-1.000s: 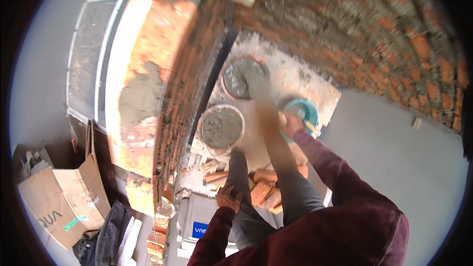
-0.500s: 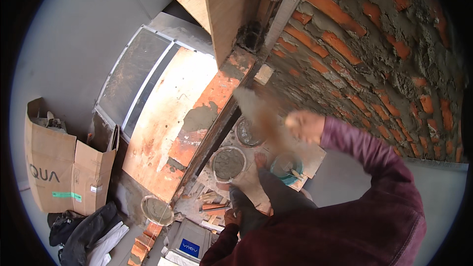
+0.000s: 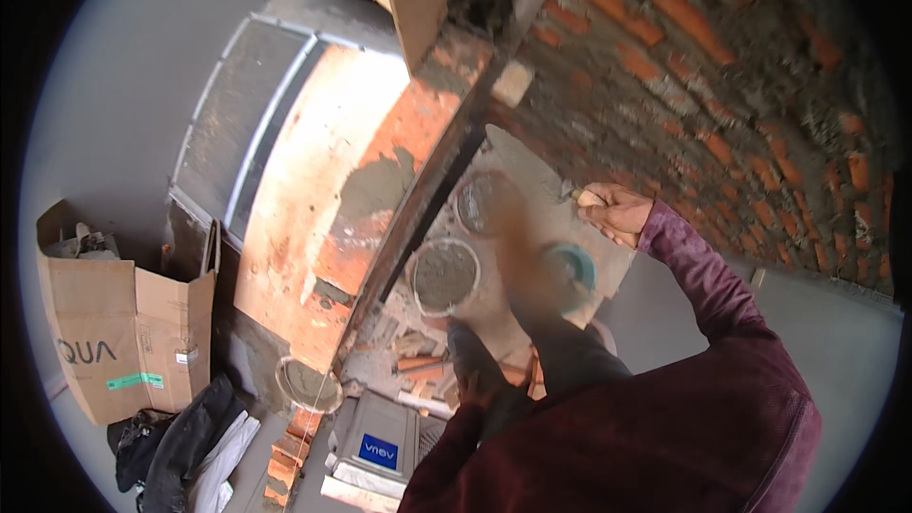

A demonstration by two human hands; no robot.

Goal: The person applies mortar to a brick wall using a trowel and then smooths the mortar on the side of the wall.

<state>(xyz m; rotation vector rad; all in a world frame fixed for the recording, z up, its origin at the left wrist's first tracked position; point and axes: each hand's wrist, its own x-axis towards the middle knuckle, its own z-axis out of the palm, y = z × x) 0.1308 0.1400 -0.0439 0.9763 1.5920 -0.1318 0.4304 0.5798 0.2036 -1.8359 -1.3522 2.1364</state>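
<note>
My right hand (image 3: 613,214) grips the wooden handle of a trowel (image 3: 522,157), whose grey blade points up-left, near the mortar-streaked brick wall (image 3: 712,133). Below it stand a mortar bucket (image 3: 483,198), a second one (image 3: 442,275) and a teal bucket (image 3: 579,266), partly behind the blur around my leg. My left hand (image 3: 471,389) rests low against my left leg, its fingers mostly in shadow and too unclear to read.
A brick ledge (image 3: 380,190) with a wooden board borders a dark gap at left. A torn cardboard box (image 3: 123,332), dark bags (image 3: 180,437), a grey case (image 3: 375,437), stacked bricks (image 3: 290,456), another bucket (image 3: 318,375) and loose rubble (image 3: 418,366) lie around my legs.
My right hand has risen from beside the teal bucket toward the brick wall with the trowel, then shifted slightly up and right. The view has tilted, while my left hand stays by my leg.
</note>
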